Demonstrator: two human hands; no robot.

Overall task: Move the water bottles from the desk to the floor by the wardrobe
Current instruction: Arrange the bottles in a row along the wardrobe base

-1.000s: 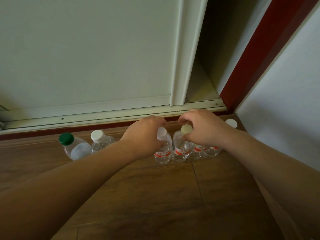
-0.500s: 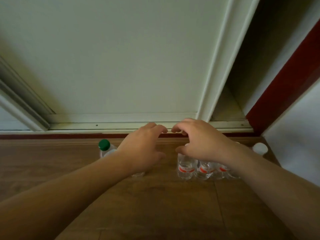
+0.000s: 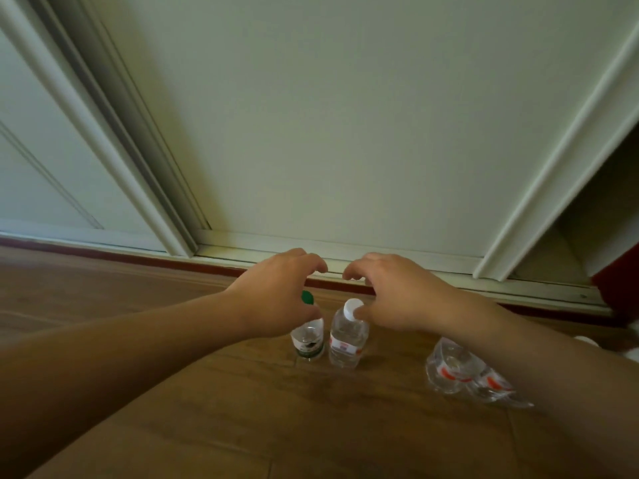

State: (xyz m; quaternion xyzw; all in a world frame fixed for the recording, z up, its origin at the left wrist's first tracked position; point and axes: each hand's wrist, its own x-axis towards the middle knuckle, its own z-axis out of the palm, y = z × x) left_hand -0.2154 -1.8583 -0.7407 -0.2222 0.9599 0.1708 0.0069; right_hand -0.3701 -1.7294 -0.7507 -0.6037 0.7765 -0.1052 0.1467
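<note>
A green-capped water bottle [image 3: 307, 341] and a white-capped one with a red label [image 3: 346, 344] stand side by side on the wooden floor in front of the wardrobe's sliding door [image 3: 345, 133]. My left hand [image 3: 276, 299] hovers over the green-capped bottle with loosely curved fingers, hiding most of its top. My right hand [image 3: 394, 295] is beside the white cap, thumb at its edge, fingers curved and holding nothing. Several more red-labelled bottles [image 3: 449, 373] stand to the right, partly hidden under my right forearm.
The wardrobe's bottom rail [image 3: 415, 267] and a dark red skirting strip run just behind the bottles. At the right the door stands open on a dark gap [image 3: 594, 216]. Bare wooden floor [image 3: 311, 426] lies in front of the bottles.
Both hands have come off the red-labelled group and moved left, over the green-capped and white-capped pair. My view has swung left along the wardrobe.
</note>
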